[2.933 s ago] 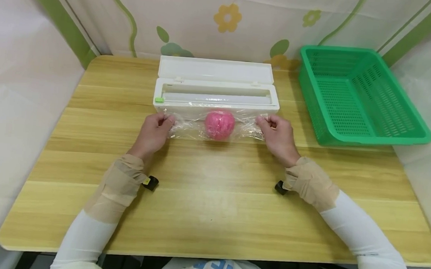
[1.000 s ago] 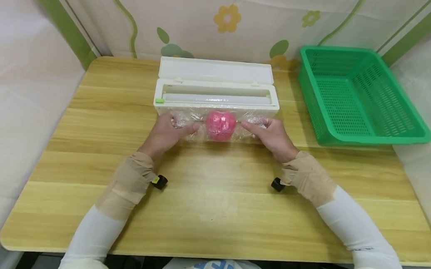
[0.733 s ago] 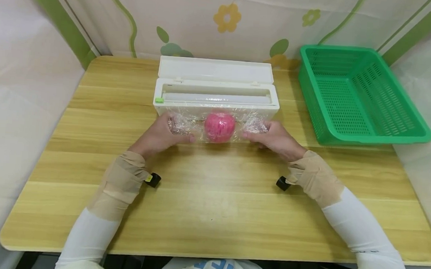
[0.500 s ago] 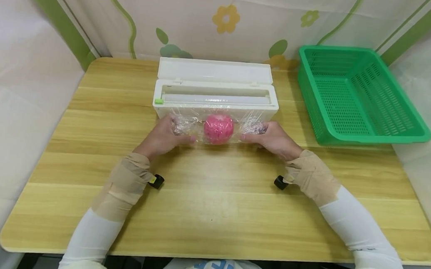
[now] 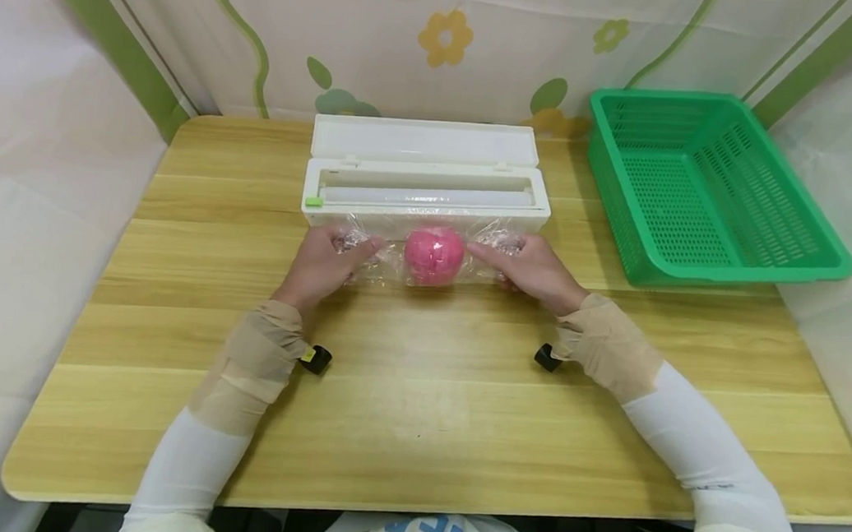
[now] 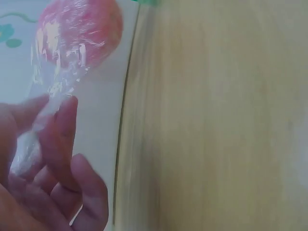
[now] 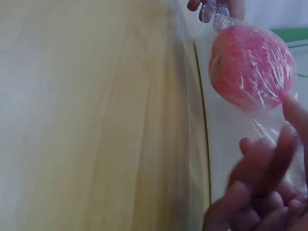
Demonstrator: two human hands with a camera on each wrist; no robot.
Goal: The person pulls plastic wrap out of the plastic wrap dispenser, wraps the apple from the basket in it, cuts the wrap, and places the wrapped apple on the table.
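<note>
Film point(image 5: 394, 265), clear and creased, is clinging round a pink fruit point(image 5: 434, 257), catching white glints and bunching up on both sides. The fruit is looking rounded, showing a small darker hollow near one edge in the right wrist view. It is being held between the two hands, just in front of a white box point(image 5: 543, 210). The left hand point(image 5: 320, 265) is pinching one twisted end of the film; the right hand point(image 5: 539, 275) is grasping the other. The box is standing with its lid point(image 5: 426, 141) swung back, holding a pale roll point(image 5: 431, 198). Right of it, a green basket point(image 5: 613, 213) is standing on the table point(image 5: 417, 397), showing its perforated walls and floor.
</note>
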